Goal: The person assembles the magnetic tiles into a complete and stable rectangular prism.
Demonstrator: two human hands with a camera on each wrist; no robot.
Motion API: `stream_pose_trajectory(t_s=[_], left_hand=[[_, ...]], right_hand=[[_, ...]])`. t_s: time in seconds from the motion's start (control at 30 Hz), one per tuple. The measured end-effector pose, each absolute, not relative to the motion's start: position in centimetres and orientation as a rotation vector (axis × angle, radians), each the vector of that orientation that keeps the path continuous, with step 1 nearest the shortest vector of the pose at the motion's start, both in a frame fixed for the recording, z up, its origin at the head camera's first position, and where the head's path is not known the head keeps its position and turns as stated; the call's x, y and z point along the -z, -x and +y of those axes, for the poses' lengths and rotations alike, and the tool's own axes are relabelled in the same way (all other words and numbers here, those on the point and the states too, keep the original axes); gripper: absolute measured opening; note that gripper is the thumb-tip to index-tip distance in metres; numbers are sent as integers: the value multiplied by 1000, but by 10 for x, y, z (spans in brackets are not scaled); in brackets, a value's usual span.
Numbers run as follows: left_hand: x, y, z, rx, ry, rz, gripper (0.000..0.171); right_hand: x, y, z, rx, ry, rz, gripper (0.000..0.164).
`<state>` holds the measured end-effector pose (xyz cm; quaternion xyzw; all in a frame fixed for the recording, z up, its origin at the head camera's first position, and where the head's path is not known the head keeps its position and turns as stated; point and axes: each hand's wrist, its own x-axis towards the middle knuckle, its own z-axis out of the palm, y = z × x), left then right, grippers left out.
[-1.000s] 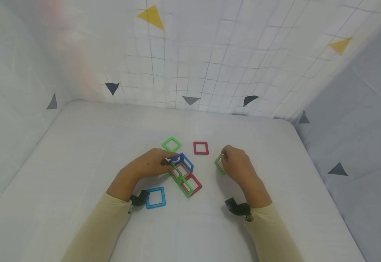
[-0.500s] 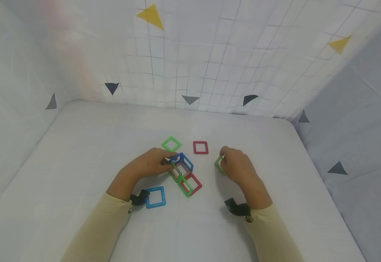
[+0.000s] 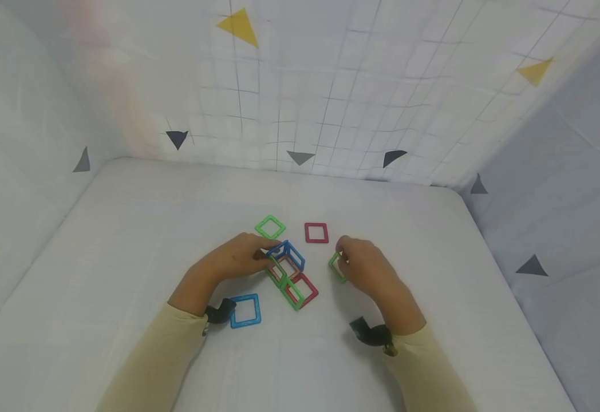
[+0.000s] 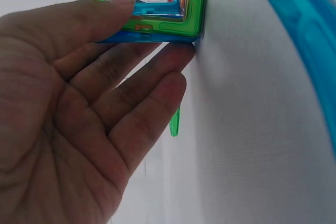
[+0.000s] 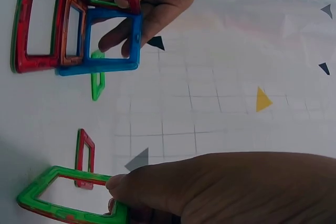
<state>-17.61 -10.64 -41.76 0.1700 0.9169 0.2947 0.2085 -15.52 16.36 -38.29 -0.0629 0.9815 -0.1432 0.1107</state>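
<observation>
1. A structure of joined square frames in translucent plastic point(image 3: 283, 281) stands on the white surface point(image 3: 305, 366), about midway between its left and right edges, pinched by the left hand point(image 3: 233, 260).
2. In it, an orange frame point(image 5: 72, 60) and a red frame point(image 3: 310, 283) lie flat; blue frames point(image 5: 100, 65) and green frames point(image 3: 288, 299) stand upright.
3. One separate green square plastic frame point(image 5: 81, 174) is tilted, held by the right hand point(image 3: 364, 263), nearer to the right edge.

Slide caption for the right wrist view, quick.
Right hand pinches a green square frame; left hand holds joined coloured frames.

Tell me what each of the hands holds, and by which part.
Left hand: the build, by its green side and blue side. Right hand: a green square, pinched near one corner.
</observation>
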Motion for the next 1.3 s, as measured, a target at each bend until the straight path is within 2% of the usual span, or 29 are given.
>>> stream_pose_trajectory(t_s=[0.73,1.07,1.3], left_hand=[[416,175,-106,-812,-479,2561,52],[418,176,-106,-819,-492,2567,51],[418,176,-106,-825,-490,2562,51]], right_hand=[[385,144,145,479,284,2852,28],[385,140,139,511,326,2857,18],[385,137,136,530,363,2847,18]])
